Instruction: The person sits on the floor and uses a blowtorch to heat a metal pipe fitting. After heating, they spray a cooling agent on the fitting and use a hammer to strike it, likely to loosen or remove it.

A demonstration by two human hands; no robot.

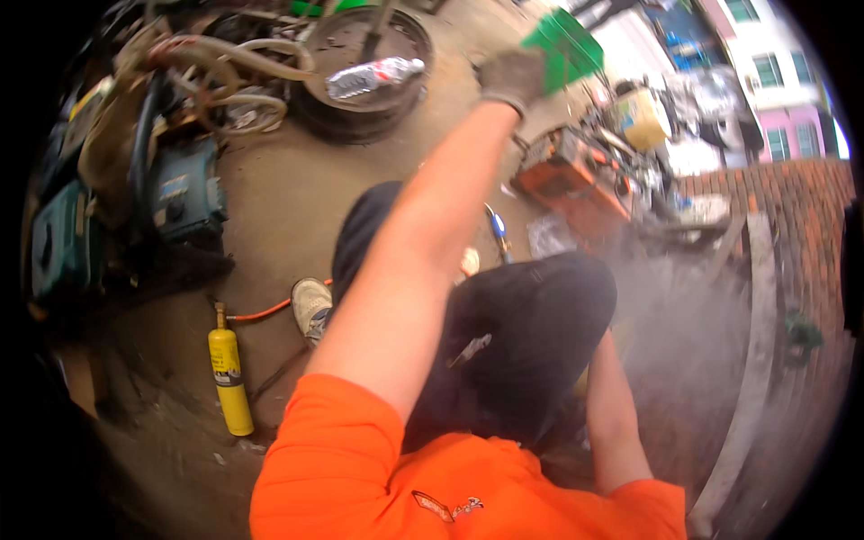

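My left arm stretches far forward, and a dirty grey work glove covers my left hand (513, 76). Its fingers appear closed on the near edge of a green plastic container (565, 49), blurred by motion. My right forearm (616, 409) drops beside my bent right knee (567, 297), which hides the right hand. Pale smoke or dust (679, 315) hangs to the right of that knee. On the ground ahead of my legs lies a torch with a blue handle (498, 225).
A yellow gas cylinder (230, 373) with an orange hose (265, 313) stands at left. Teal tool cases (184, 193) and coiled hoses (229, 63) are farther left. A plastic bottle (373, 78) rests on a round metal rim (346, 121). An orange machine (571, 180) and brick wall (814, 234) are right.
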